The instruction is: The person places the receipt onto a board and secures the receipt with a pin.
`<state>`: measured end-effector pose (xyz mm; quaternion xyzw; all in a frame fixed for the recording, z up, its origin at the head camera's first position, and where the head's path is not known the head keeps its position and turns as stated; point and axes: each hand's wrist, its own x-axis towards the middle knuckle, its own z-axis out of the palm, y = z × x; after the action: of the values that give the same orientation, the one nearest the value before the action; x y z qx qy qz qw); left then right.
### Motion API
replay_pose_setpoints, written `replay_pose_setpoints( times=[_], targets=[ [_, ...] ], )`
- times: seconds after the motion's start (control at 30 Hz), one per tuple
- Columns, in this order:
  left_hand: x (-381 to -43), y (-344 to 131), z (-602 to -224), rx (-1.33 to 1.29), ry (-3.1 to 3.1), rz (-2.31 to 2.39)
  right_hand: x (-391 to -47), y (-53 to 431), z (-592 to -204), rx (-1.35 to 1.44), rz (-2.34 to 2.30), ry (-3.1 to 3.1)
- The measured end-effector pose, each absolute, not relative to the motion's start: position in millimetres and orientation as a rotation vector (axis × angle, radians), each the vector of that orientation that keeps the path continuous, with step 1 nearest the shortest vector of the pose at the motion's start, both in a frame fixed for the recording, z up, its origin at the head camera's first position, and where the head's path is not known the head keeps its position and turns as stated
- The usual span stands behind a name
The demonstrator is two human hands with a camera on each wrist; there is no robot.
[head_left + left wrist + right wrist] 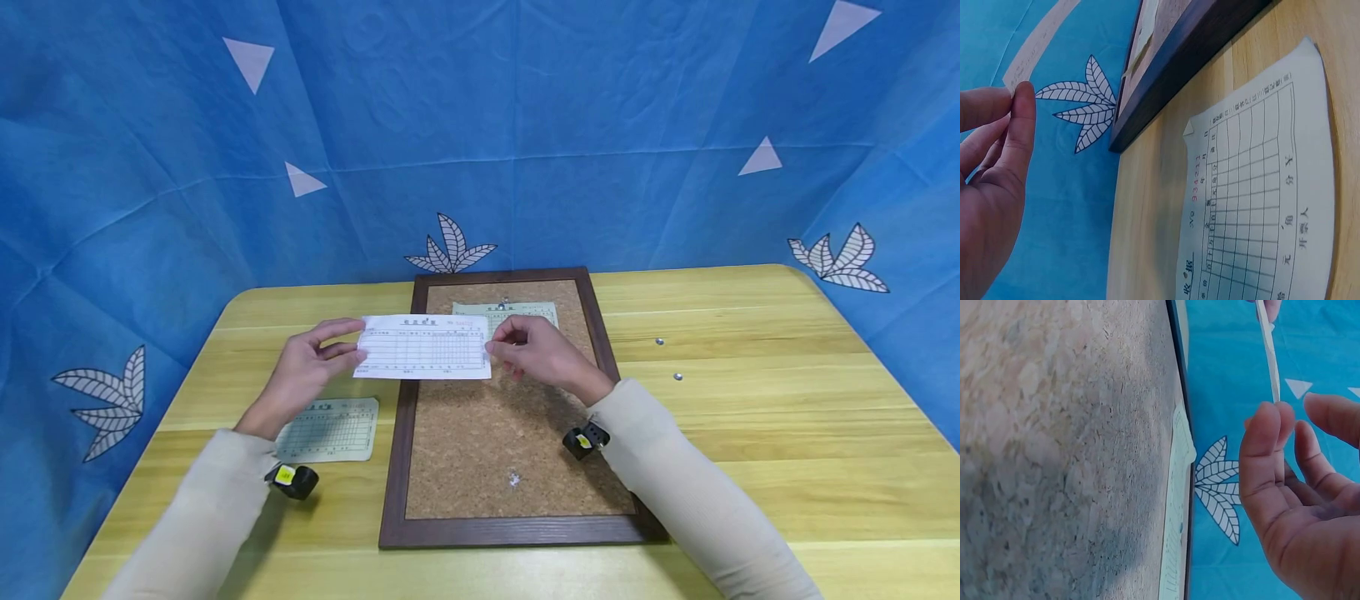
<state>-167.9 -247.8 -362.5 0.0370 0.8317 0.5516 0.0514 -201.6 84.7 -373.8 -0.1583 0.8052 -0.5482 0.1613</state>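
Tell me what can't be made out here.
Head view: green receipt on corkboard, its lower left behind white receipt.
Head view: shiny bit low on corkboard, too small to identify.
Left wrist view: one end of tabletop receipt, cut off by bottom edge.
Right wrist view: white receipt's print, lost edge-on.

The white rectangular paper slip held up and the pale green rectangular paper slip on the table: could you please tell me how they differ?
Colour: in the head view, the white slip is paler than the green-tinted slip.
Pose: the white slip is held up between the left hand and right hand; the green-tinted slip lies on the wooden table.
Both carry printed grids.
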Motion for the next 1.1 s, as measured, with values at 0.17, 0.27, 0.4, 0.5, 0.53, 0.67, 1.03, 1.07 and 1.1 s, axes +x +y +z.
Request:
replay_pose_setpoints(
  times=[0.17,0.27,0.4,0.5,0.53,0.67,1.03,1.07,1.1],
  targets=[
    [-169.1,-243.8,-364.1,0.116,2.534,1.675,-201.1,84.6,-373.4,-0.452,-1.575,2.296],
    [-169.8,-241.3,-364.6,0.111,2.532,1.678,-200.0,85.0,-372.3,-0.465,-1.591,2.292],
    [-171.1,-238.5,-365.0,0.11,2.521,1.684,-199.7,86.6,-373.0,-0.459,-1.607,2.302],
    [-172.4,-236.6,-365.0,0.116,2.518,1.686,-200.2,88.7,-374.1,-0.437,-1.609,2.311],
    [-172.6,-236.1,-364.9,0.117,2.519,1.687,-200.2,89.3,-374.0,-0.429,-1.61,2.312],
    [-173.6,-233.5,-364.4,0.127,2.511,1.7,-200.1,91.5,-373.7,-0.42,-1.598,2.332],
    [-177.6,-225.2,-363.7,0.153,2.458,1.779,-200.9,94.5,-371.6,-0.452,-1.57,2.369],
    [-178.0,-224.3,-363.9,0.158,2.457,1.783,-200.8,95.3,-371.4,-0.452,-1.569,2.366],
    [-178.4,-223.4,-364.3,0.164,2.455,1.785,-200.7,95.9,-371.1,-0.45,-1.564,2.366]
  ],
)
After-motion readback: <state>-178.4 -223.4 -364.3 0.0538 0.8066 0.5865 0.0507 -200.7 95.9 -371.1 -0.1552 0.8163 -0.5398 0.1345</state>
